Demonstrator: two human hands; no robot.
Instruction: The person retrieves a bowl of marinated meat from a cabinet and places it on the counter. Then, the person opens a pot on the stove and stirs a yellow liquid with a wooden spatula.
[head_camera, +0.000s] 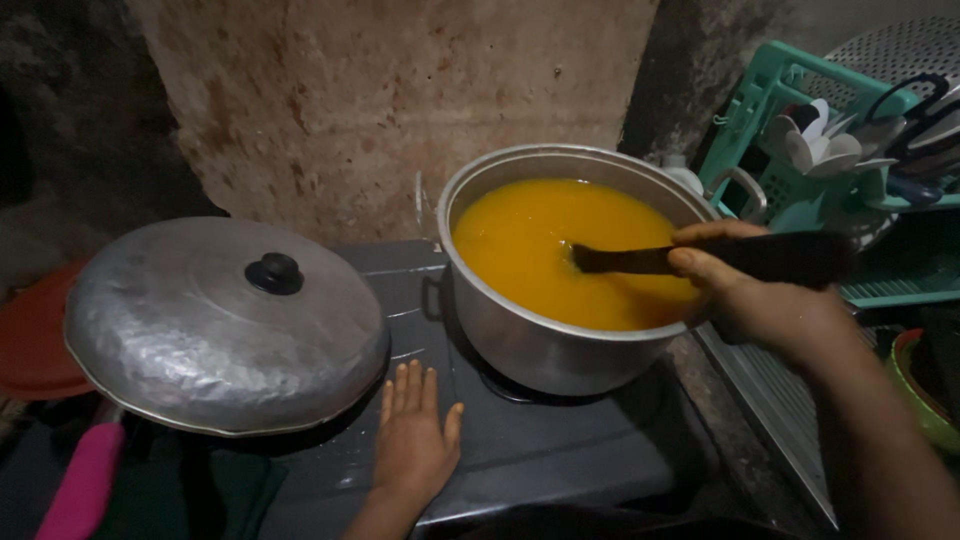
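Your right hand (745, 290) grasping a dark spoon (700, 258) in the orange-filled pot (560, 340) at the dark surface's (560, 450) right edge, left hand (412, 440) released flat near its front edge, lidded pan (225, 325) left, stained wall (390, 100) behind

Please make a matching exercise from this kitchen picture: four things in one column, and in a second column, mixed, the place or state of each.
Things
1. Round dented metal lid with black knob
2. Large metal pot of orange liquid
3. Left hand
4. Dark wooden stirring stick

Places or states
A. lies flat, palm down, on the dark stove top
B. held in the right hand, tip in the liquid
C. left side of the stove
D. right side of the stove, uncovered

Pairs: 1-C, 2-D, 3-A, 4-B
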